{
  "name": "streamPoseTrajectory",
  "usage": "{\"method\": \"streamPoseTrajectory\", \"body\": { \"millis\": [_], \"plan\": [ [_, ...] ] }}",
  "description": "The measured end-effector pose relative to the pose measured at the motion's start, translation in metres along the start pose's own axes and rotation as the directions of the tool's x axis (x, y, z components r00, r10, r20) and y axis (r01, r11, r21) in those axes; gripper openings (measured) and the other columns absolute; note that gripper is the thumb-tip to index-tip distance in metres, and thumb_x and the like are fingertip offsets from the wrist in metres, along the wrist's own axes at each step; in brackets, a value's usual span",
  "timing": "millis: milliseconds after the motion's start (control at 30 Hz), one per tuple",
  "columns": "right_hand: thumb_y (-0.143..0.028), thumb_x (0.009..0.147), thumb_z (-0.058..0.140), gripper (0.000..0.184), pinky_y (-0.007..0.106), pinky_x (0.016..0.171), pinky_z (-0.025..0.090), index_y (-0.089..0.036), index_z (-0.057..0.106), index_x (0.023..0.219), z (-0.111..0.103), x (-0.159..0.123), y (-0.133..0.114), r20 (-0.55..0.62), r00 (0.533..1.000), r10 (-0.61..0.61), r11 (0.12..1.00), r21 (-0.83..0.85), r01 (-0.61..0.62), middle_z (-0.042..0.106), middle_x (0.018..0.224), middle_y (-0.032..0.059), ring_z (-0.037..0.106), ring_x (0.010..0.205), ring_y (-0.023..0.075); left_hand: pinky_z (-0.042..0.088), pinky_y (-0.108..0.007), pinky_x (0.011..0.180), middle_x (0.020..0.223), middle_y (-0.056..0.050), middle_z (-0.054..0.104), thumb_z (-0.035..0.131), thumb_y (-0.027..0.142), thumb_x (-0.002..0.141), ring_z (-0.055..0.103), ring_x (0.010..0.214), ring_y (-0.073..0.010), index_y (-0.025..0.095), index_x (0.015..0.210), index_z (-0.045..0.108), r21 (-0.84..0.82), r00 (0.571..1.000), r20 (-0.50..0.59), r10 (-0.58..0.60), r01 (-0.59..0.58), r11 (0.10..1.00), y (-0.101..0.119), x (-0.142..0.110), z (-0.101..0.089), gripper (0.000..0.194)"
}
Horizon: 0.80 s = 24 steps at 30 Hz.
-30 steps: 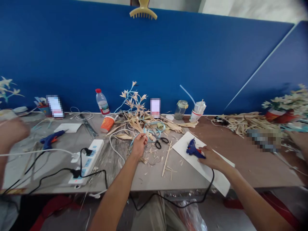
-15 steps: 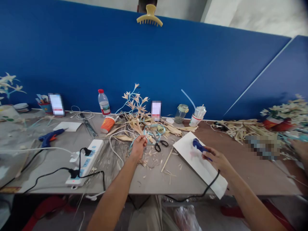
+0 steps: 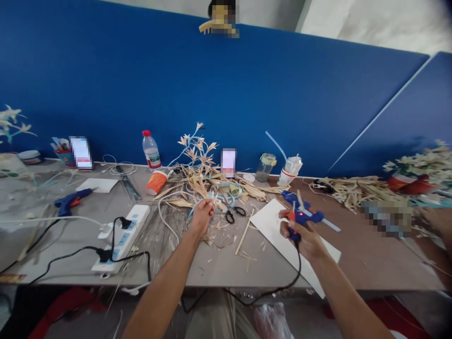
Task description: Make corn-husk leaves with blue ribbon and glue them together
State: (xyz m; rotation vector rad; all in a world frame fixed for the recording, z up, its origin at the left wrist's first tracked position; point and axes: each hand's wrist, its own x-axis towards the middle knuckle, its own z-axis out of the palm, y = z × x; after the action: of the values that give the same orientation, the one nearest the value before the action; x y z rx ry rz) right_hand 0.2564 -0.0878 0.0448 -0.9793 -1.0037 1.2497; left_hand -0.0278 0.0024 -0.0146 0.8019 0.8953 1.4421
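My right hand (image 3: 301,237) is wrapped round the grip of a blue hot-glue gun (image 3: 301,213), held upright above a white sheet of paper (image 3: 273,223); its black cord hangs down over the table's front edge. My left hand (image 3: 201,214) pinches a thin pale straw piece with a light-blue strip at the edge of a heap of dried straw leaves (image 3: 205,181). Black scissors (image 3: 234,213) lie between my two hands.
A white power strip (image 3: 122,231) with black plugs lies front left, and a second blue glue gun (image 3: 68,201) further left. Along the blue partition stand a water bottle (image 3: 151,151), an orange cup (image 3: 157,182), a jar (image 3: 264,166) and a lidded cup (image 3: 290,170). Another person's hand (image 3: 436,219) shows far right.
My right hand has lifted the glue gun off the white paper and turned it upright. My left hand has stayed at the straw heap. The person's hand at far left has gone.
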Motion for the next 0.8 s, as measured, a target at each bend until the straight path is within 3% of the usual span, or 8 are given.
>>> {"method": "streamPoseTrajectory", "body": {
  "millis": [67, 133, 267, 467, 600, 800],
  "plan": [
    [-0.035, 0.07, 0.067, 0.032, 0.025, 0.051, 0.04, -0.02, 0.061, 0.097, 0.019, 0.007, 0.005, -0.011, 1.0, -0.028, 0.984, -0.179, 0.026, 0.055, 0.062, -0.0016, 0.046, 0.051, 0.0097, 0.029, -0.018, 0.048, 0.056, 0.003, 0.052, 0.061, 0.019, 0.067, 0.04, 0.047, -0.0041, 0.014, 0.076, 0.055, 0.0, 1.0, -0.01, 0.005, -0.005, 1.0, 0.0, -0.001, 0.001, 0.012],
    [-0.038, 0.07, 0.066, 0.038, 0.028, 0.057, 0.044, -0.019, 0.061, 0.102, 0.038, 0.015, 0.013, -0.004, 0.999, -0.05, 0.929, -0.367, 0.045, 0.057, 0.061, -0.0012, 0.052, 0.058, 0.0132, 0.028, -0.018, 0.048, 0.056, 0.003, 0.052, 0.061, 0.02, 0.068, 0.04, 0.047, -0.0042, 0.014, 0.076, 0.055, 0.007, 1.0, -0.025, 0.007, -0.007, 1.0, 0.001, -0.001, 0.002, 0.012],
    [-0.042, 0.072, 0.062, 0.039, 0.04, 0.08, 0.047, -0.019, 0.062, 0.103, 0.073, 0.032, 0.034, 0.142, 0.984, -0.104, 0.779, -0.604, 0.169, 0.067, 0.094, 0.0072, 0.061, 0.087, 0.0231, 0.028, -0.018, 0.048, 0.056, 0.003, 0.052, 0.06, 0.022, 0.068, 0.04, 0.048, -0.0044, 0.013, 0.077, 0.056, 0.015, 0.999, -0.044, 0.023, -0.022, 1.0, 0.001, 0.0, 0.001, 0.014],
    [-0.037, 0.076, 0.058, 0.027, 0.037, 0.08, 0.048, -0.021, 0.054, 0.098, 0.103, 0.042, 0.068, 0.313, 0.937, -0.153, 0.747, -0.585, 0.317, 0.066, 0.089, 0.0043, 0.062, 0.083, 0.0208, 0.029, -0.02, 0.049, 0.054, 0.004, 0.052, 0.06, 0.024, 0.066, 0.04, 0.047, -0.0049, 0.013, 0.076, 0.056, 0.045, 0.993, -0.099, 0.06, -0.055, 0.997, -0.001, 0.005, -0.003, 0.015],
    [-0.035, 0.077, 0.057, 0.024, 0.036, 0.077, 0.048, -0.021, 0.051, 0.095, 0.106, 0.042, 0.076, 0.385, 0.911, -0.148, 0.711, -0.599, 0.369, 0.062, 0.084, 0.0039, 0.06, 0.079, 0.0199, 0.029, -0.021, 0.049, 0.054, 0.004, 0.051, 0.061, 0.027, 0.066, 0.04, 0.047, -0.0052, 0.013, 0.076, 0.058, 0.08, 0.99, -0.117, 0.077, -0.068, 0.994, -0.002, 0.006, -0.003, 0.018],
    [-0.034, 0.079, 0.055, 0.018, 0.035, 0.075, 0.045, -0.021, 0.051, 0.09, 0.104, 0.042, 0.076, 0.395, 0.903, -0.172, 0.67, -0.625, 0.401, 0.058, 0.08, 0.0029, 0.056, 0.077, 0.019, 0.029, -0.021, 0.05, 0.056, 0.004, 0.052, 0.06, 0.028, 0.067, 0.041, 0.048, -0.0059, 0.013, 0.076, 0.059, 0.117, 0.987, -0.116, 0.109, -0.096, 0.989, -0.002, 0.005, -0.002, 0.017]
  ]
}}
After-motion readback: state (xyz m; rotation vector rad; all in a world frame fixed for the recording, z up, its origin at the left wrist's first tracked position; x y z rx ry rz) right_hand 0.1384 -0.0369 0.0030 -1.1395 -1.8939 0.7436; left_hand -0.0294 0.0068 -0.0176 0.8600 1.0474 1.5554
